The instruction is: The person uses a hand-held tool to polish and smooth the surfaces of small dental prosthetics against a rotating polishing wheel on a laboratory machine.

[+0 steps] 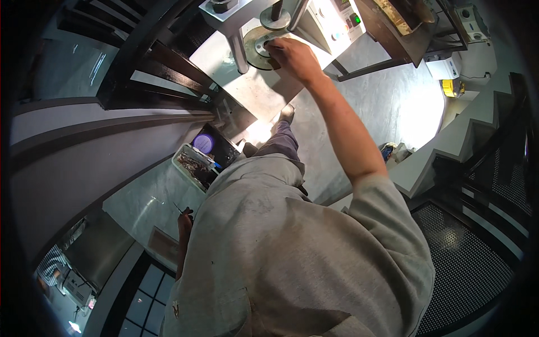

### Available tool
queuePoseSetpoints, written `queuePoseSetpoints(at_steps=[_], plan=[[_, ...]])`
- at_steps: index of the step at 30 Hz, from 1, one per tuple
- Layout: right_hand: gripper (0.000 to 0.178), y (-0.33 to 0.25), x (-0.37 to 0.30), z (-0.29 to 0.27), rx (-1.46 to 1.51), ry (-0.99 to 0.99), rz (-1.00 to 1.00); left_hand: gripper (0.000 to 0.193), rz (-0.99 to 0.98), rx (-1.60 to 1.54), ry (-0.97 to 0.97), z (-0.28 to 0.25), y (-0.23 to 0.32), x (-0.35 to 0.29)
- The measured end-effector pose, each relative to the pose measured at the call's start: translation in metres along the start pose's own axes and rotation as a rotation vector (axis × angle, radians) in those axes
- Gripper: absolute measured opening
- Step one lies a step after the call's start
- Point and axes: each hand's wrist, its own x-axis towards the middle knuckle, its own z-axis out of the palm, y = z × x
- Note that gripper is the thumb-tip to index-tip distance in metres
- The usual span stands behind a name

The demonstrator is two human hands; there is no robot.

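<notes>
Lt grey-beige tee [292,241], short slvs [387,210], sm dk mark [176,309], purplish-grey trousers [281,143]

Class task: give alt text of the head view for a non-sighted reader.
A person's right hand reaches to a round plate on a pale machine, while the lowered left hand holds a thin object. An open tray stands nearby.

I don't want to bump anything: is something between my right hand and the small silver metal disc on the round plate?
Nothing visible. Your bare right hand is at the small silver disc; the upright grey metal post stands to its left, not between them.
</notes>
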Motion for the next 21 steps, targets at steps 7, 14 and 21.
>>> queuePoseSetpoints(at_steps=[7, 14, 21], plan=[[0.018, -0.033, -0.025, -0.023, 0.392, 0.646, 0.241, 0.040, 0.176, 0.119, -0.024, -0.008, -0.036, 0.005], [0.021, -0.034, -0.011, 0.011, 0.258, 0.309, 0.417, 0.036, -0.179, -0.047, 0.049, 0.000, -0.018, 0.018], [0.028, -0.055, -0.026, -0.017, 0.771, 0.611, 0.522, 0.035, -0.147, 0.060, 0.140, 0.036, 0.028, -0.021]])
